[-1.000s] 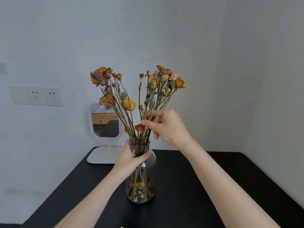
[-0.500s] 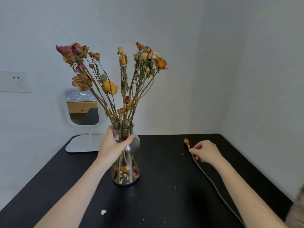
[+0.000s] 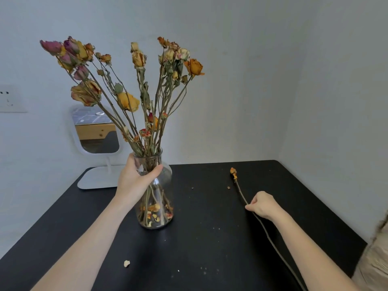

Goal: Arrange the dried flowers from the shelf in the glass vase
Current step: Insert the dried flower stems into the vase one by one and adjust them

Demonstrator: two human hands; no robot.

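A white mirror [image 3: 95, 131] stands behind the glass vase [image 3: 160, 208] on the black surface [image 3: 210, 238]. A petal bit [image 3: 126, 263] lies in front. The vase is full of dried flowers [image 3: 134, 97]. The left hand [image 3: 134, 181] has its fingers wrapped round the neck. The right hand [image 3: 262, 205] has its fingers pinching a long stem [image 3: 239, 189] lying well to the right.

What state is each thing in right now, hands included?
glass vase: upright on the black table, gripped at the neck.
dried flowers: standing in the vase.
loose stem: outside the vase, pinched.
left hand: grips the vase neck.
right hand: pinches the loose stem.
mirror: upright.
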